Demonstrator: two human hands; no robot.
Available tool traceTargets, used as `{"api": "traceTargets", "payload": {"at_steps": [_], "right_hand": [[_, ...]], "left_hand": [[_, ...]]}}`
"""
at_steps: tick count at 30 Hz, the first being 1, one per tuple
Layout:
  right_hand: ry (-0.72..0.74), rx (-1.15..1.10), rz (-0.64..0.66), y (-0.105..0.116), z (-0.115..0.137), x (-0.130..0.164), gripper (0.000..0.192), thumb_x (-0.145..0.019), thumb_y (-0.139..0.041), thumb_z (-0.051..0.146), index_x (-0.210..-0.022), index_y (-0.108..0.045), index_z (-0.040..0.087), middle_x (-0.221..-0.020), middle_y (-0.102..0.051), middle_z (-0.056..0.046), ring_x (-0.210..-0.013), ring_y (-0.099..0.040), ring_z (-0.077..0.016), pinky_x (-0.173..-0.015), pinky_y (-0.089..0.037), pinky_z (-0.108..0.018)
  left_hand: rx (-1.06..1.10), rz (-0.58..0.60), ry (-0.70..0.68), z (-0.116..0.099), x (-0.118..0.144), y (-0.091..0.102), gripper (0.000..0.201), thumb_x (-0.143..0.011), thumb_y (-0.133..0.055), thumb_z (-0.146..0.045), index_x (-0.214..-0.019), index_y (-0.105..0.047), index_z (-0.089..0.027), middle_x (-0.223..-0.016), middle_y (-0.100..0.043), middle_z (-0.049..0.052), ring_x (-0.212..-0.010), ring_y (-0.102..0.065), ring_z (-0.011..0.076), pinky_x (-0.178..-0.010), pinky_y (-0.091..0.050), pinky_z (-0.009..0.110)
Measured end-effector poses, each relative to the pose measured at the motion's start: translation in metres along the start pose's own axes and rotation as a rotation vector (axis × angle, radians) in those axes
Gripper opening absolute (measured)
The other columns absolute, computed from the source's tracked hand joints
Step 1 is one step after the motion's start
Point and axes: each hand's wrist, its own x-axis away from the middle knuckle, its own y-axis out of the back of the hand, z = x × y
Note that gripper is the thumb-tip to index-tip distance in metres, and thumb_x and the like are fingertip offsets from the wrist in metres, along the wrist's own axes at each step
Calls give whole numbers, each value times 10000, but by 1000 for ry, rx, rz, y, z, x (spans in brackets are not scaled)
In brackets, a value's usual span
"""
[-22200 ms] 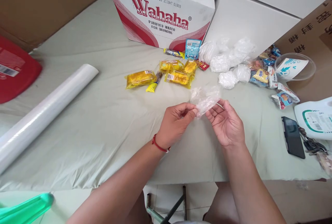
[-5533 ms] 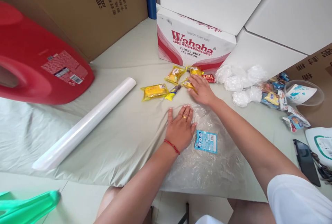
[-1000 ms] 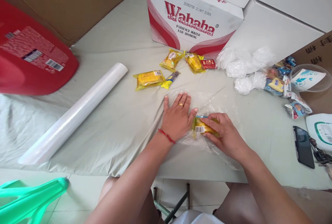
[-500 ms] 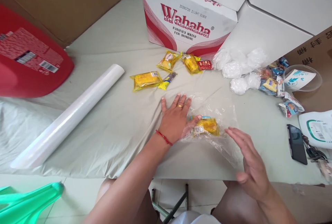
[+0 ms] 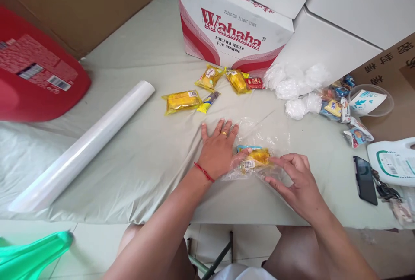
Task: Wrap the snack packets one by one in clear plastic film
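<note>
My left hand (image 5: 218, 150) lies flat with its fingers spread, pressing on the cloth and the left part of a clear plastic film (image 5: 259, 131). Its thumb touches a yellow-wrapped snack (image 5: 259, 157) that rests on the film, with a bit of a blue-edged packet (image 5: 249, 147) showing behind it. From the right, my right hand (image 5: 293, 176) reaches in, index finger at the snack's right end. Its thumb sits lower, apart from the index finger, over the film. More yellow snack packets (image 5: 183, 100) lie beyond my hands, with a small blue-and-yellow packet (image 5: 209, 101) beside them.
A long film roll (image 5: 84, 141) lies to the left, near a red container (image 5: 39, 64). At the back stands a Wahaba-style white-and-red water carton (image 5: 233, 25). Bundled clear plastic (image 5: 296, 81), assorted snacks (image 5: 333, 107), a phone (image 5: 365, 180) and a white jug (image 5: 392, 161) are on the right.
My right hand has moved left and inward, from beside the film to the snack's right end. My left hand has stayed in place.
</note>
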Motion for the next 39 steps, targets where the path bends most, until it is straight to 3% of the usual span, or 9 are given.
{"api": "traceTargets", "payload": {"at_steps": [3, 7, 15, 19, 24, 28, 31, 34, 39], "right_hand": [[50, 18, -24, 0, 0, 0, 131, -990, -619, 236, -1050, -715, 302, -1046, -576, -74, -1034, -526, -262, -879, -526, -447], [163, -31, 3, 11, 4, -9, 196, -991, -585, 149, -1109, -676, 276, -1208, -583, -95, -1145, -557, -264, -930, -520, -443], [327, 376, 79, 5, 12, -58, 301, -1000, -480, 66, -1116, -690, 248, -963, -710, -63, -874, -554, -228, -667, -416, -334], [320, 463, 189, -13, 7, -74, 271, -1014, -488, 97, -1084, -715, 226, -908, -685, -68, -842, -529, -230, -659, -387, -347], [181, 285, 252, -28, 5, -79, 223, -1056, -492, 216, -1039, -714, 203, -858, -647, -63, -825, -550, -212, -659, -406, -311], [103, 213, 253, -32, 6, -77, 215, -1045, -498, 209, -1016, -710, 184, -851, -642, -65, -817, -546, -214, -666, -408, -301], [75, 199, 262, -34, 8, -78, 232, -1040, -485, 200, -1008, -713, 179, -852, -641, -67, -811, -537, -215, -665, -398, -298], [67, 204, 265, -35, 9, -79, 254, -1044, -460, 200, -1006, -710, 172, -862, -643, -76, -817, -537, -221, -676, -401, -305], [47, 179, 268, -37, 8, -80, 261, -1047, -439, 205, -1003, -694, 173, -875, -643, -80, -842, -558, -227, -700, -419, -306]], "left_hand": [[5, -9, -10, -1, 1, -1, 710, -1009, -373, -595, -1586, -394, -183, -1683, -343, 160, -1589, -228, 369, -1210, -78, 790], [-12, -30, -22, -1, 2, -2, 731, -1000, -382, -607, -1595, -380, -182, -1695, -316, 158, -1595, -207, 372, -1208, -77, 794], [-20, -50, -12, 0, 3, -1, 705, -1024, -328, -593, -1584, -398, -171, -1685, -335, 162, -1599, -205, 356, -1205, -65, 799], [12, -74, 73, -2, 3, 0, 670, -1057, -224, -564, -1568, -426, -180, -1676, -360, 147, -1597, -224, 332, -1221, -92, 778], [122, -189, 225, 1, 4, 9, 587, -1068, -282, -486, -1449, -559, -137, -1665, -370, 188, -1601, -193, 353, -1255, -179, 677], [263, -346, 50, 5, 15, 21, 509, -1001, -464, -591, -1194, -704, -187, -1540, -512, 169, -1588, -220, 344, -1273, -194, 578], [327, -287, -158, 8, 25, 26, 658, -812, -658, -755, -1214, -694, -235, -1545, -508, 149, -1592, -164, 405, -1261, -38, 667], [305, -182, -202, 11, 31, 26, 895, -630, -791, -793, -1322, -656, -242, -1660, -354, 183, -1593, -21, 483, -1205, 39, 757], [299, -157, -43, 15, 31, 28, 219, -888, -709, -470, -908, -778, -264, -1678, -367, 57, -1615, 24, 405, -1228, 22, 726]]}}
